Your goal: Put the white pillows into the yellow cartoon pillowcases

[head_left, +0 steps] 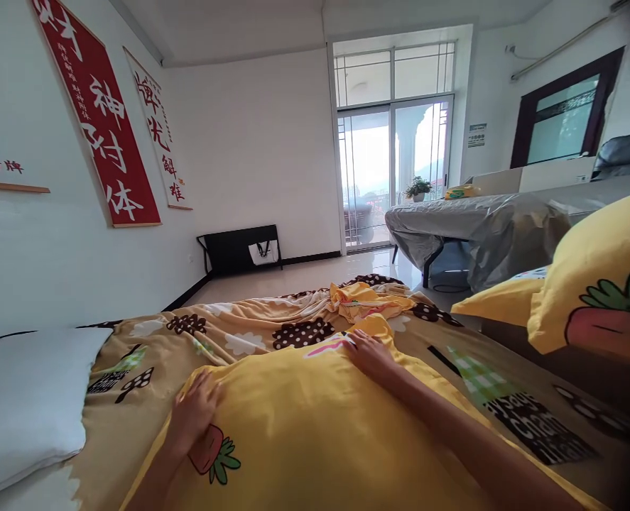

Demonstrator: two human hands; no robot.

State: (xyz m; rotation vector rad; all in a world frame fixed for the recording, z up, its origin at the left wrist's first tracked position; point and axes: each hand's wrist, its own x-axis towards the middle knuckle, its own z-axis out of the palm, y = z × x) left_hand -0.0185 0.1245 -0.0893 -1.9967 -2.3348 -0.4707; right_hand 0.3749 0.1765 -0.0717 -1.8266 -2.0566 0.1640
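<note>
A plump yellow pillow point(304, 426) with a printed carrot lies directly in front of me on the patterned blanket point(240, 333). My left hand point(194, 406) rests on the pillow's left far corner, its fingers spread over the yellow fabric. Over by the right far corner, my right hand point(372, 353) lies on the pillow beside a pink print, fingers stretched out. Just beyond it a crumpled yellow cloth point(365, 301) sits on the blanket.
To the left lies a white pillow point(32, 404). More yellow pillows point(607, 270) are stacked at the right. A plastic-covered table point(453, 216) stands behind them, near the glass door point(365, 170). A black folded panel point(234, 252) leans against the back wall.
</note>
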